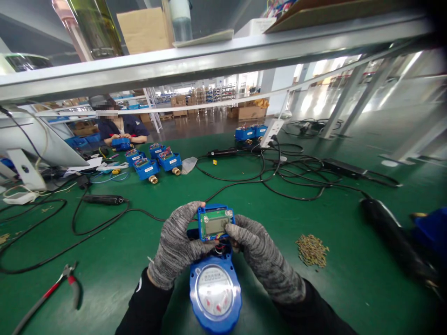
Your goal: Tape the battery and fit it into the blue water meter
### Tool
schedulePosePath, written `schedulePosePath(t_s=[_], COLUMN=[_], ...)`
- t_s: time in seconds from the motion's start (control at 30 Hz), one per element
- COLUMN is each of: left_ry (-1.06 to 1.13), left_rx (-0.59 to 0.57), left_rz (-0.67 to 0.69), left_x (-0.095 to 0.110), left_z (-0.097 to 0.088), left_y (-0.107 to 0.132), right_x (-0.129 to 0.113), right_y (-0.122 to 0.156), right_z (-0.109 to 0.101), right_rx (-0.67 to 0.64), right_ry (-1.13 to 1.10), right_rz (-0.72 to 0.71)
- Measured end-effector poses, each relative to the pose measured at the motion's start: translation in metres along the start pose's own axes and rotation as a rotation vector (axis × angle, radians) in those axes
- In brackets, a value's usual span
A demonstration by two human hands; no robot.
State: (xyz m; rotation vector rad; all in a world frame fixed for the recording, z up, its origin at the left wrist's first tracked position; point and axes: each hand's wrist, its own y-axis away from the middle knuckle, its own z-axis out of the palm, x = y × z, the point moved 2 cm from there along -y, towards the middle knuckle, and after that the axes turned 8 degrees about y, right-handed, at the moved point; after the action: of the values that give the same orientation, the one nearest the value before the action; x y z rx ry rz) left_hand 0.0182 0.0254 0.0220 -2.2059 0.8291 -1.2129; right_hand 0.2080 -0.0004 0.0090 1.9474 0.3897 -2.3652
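Both my hands wear grey knitted gloves. Between them I hold a small blue module with a green circuit board and an LCD screen (215, 223), tilted up toward me. My left hand (178, 246) grips its left edge, thumb on the upper corner. My right hand (260, 256) pinches its right lower edge. Coloured wires run from the module down into a blue water meter (215, 293) with a round dial face, lying on the green table (122, 260) just below my hands.
Red-handled pliers (66, 279) lie at the front left. A pile of small brass screws (312, 250) sits to the right, beside a black power screwdriver (391, 232). Black cables cross the middle. Several blue meters (153, 165) stand farther back, where another person (120, 130) works.
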Motion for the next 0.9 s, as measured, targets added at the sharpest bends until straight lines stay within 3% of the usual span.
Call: schedulePosePath(t_s=[0.3, 0.57, 0.73, 0.9], left_ry=[-0.082, 0.001, 0.081, 0.077], left_rx=[0.014, 0.060, 0.018, -0.021], left_rz=[0.033, 0.019, -0.054, -0.023], left_x=[0.024, 0.025, 0.024, 0.021], left_z=[0.003, 0.007, 0.005, 0.001], left_y=[0.005, 0.005, 0.004, 0.004], right_x=[0.006, 0.000, -0.006, -0.003], right_y=[-0.002, 0.003, 0.005, 0.003], right_z=[-0.005, 0.000, 0.000, -0.001], right_rx=[0.116, 0.210, 0.225, 0.207], right_ry=[0.219, 0.310, 0.314, 0.296], right_rz=[-0.052, -0.033, -0.041, -0.028])
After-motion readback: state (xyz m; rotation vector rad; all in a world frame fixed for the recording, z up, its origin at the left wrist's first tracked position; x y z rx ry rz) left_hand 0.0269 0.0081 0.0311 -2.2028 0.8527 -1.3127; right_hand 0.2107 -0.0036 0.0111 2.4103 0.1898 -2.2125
